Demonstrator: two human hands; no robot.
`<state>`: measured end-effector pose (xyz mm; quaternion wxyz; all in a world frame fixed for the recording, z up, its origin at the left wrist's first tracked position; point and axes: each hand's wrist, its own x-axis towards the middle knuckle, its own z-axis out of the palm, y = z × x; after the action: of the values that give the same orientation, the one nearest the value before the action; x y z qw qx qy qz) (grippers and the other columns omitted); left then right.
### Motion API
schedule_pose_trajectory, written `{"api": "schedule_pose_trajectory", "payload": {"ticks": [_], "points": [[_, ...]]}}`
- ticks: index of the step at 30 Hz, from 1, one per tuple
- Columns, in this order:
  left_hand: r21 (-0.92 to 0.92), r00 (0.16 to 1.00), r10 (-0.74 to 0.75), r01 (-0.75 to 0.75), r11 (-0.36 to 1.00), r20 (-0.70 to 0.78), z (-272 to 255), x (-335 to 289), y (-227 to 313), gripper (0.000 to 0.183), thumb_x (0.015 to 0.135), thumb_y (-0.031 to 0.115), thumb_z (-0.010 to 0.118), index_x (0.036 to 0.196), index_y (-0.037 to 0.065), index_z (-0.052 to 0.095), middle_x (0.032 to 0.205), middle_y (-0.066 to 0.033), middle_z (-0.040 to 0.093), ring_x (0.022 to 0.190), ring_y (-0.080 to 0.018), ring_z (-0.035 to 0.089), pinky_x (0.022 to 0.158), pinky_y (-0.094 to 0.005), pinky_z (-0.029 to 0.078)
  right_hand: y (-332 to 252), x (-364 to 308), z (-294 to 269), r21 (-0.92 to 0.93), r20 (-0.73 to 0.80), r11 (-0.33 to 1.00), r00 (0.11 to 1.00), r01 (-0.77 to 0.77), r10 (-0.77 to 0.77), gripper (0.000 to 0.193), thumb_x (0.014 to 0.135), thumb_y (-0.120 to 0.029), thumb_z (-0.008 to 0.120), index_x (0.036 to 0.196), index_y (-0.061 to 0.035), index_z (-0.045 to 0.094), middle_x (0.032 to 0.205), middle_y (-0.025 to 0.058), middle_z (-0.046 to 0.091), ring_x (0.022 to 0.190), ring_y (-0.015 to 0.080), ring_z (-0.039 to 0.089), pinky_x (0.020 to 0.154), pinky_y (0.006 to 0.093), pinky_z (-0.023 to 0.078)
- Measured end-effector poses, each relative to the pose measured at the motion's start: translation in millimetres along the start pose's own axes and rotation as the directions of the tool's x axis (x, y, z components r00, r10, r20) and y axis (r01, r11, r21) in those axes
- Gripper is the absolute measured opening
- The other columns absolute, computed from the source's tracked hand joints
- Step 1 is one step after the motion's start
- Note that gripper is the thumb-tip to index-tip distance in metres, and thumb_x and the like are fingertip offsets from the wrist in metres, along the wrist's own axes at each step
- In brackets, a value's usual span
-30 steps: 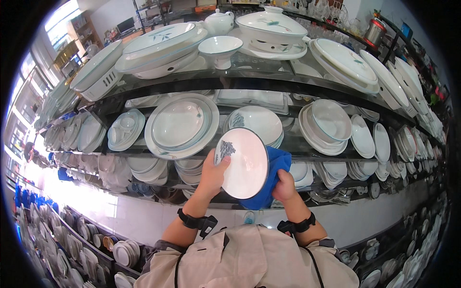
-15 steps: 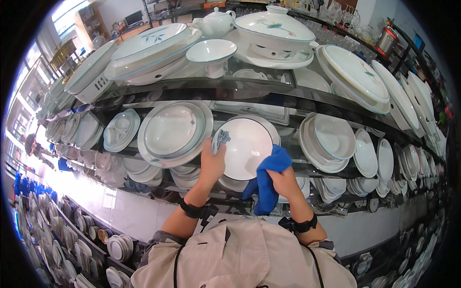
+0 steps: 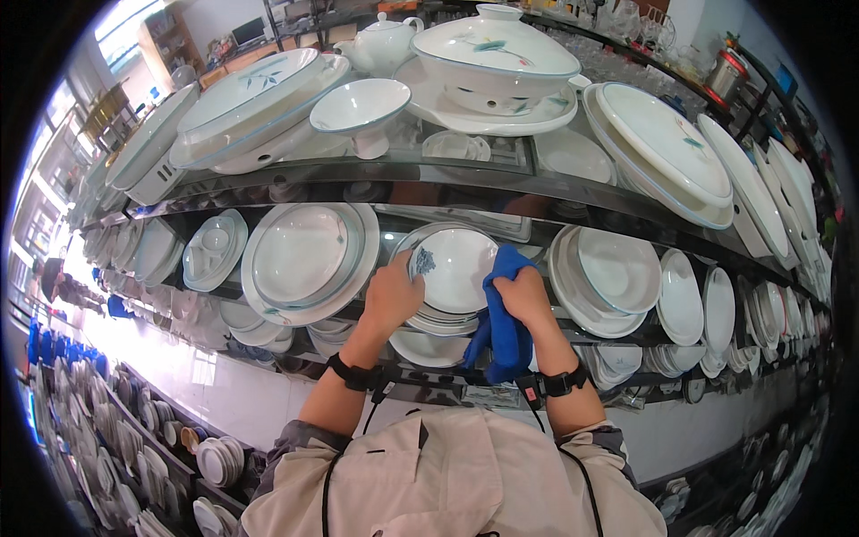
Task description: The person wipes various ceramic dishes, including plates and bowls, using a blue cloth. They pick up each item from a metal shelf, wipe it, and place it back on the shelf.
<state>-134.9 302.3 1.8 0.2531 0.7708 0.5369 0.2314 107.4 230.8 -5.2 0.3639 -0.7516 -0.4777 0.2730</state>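
Note:
A white bowl with a dark rim and a blue floral print faces me at the middle shelf. It sits over a stack of white plates, though whether it rests on them I cannot tell. My left hand is closed on the bowl's left rim, thumb near the print. Bunched in my right hand is a blue cloth, which touches the bowl's right rim and hangs below it. To the left of my left hand stands a stack of wide plates with a shallow bowl.
Above runs the dark edge of the upper shelf, bearing a lidded tureen, a footed bowl, a teapot and oval dishes. Right of the cloth stands a deep white bowl on plates. More crockery fills lower racks.
Both hands have moved the bowl a little away from me, over the plate stack, and it looks smaller. The cloth has shifted along with my right hand. My view has moved slightly.

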Motion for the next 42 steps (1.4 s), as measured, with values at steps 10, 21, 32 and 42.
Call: {"api": "schedule_pose_trajectory", "payload": {"ticks": [10, 21, 32, 42], "points": [[0.240, 0.997, -0.072, 0.066, 0.969, 0.015, 9, 10, -2, 0.042, 0.084, 0.019, 0.061, 0.124, 0.005, 0.063, 0.096, -0.0270, 0.070, 0.091, -0.0444, 0.069, 0.084, -0.0519, 0.055, -17, 19, -2, -0.368, 0.141, 0.929, 0.986, -0.034, 0.092, 0.046, 0.079, -0.034, 0.070, 0.102, 0.0058, 0.071, 0.109, 0.0292, 0.069, 0.103, 0.0428, 0.067, 0.091, 0.0470, 0.054], [0.356, 0.996, -0.066, 0.038, 0.934, 0.067, 14, 18, -10, 0.035, 0.085, 0.020, 0.064, 0.117, 0.004, 0.064, 0.091, -0.0229, 0.071, 0.087, -0.0419, 0.070, 0.078, -0.0499, 0.056, -38, 22, 0, -0.580, 0.237, 0.811, 0.968, 0.071, 0.085, 0.037, 0.080, -0.028, 0.065, 0.101, 0.0013, 0.074, 0.108, 0.0233, 0.071, 0.102, 0.0400, 0.069, 0.088, 0.0466, 0.056], [0.577, 0.994, -0.005, -0.058, 0.815, 0.107, 25, 29, -4, 0.029, 0.085, 0.013, 0.055, 0.109, -0.001, 0.064, 0.087, -0.0179, 0.073, 0.081, -0.0352, 0.073, 0.065, -0.0456, 0.057, -51, 25, 9, -0.653, 0.220, 0.755, 0.969, 0.063, 0.109, 0.031, 0.084, -0.023, 0.061, 0.101, -0.0019, 0.075, 0.112, 0.0218, 0.071, 0.104, 0.0378, 0.070, 0.089, 0.0452, 0.056], [0.578, 0.996, 0.085, -0.093, 0.811, 0.041, 27, 29, -9, 0.023, 0.085, 0.013, 0.057, 0.101, -0.002, 0.065, 0.082, -0.0154, 0.073, 0.076, -0.0321, 0.074, 0.061, -0.0415, 0.057, -41, 25, 21, -0.664, 0.139, 0.746, 0.989, 0.055, 0.051, 0.029, 0.084, -0.021, 0.062, 0.100, -0.0010, 0.075, 0.110, 0.0246, 0.071, 0.104, 0.0382, 0.069, 0.089, 0.0448, 0.056]]}}
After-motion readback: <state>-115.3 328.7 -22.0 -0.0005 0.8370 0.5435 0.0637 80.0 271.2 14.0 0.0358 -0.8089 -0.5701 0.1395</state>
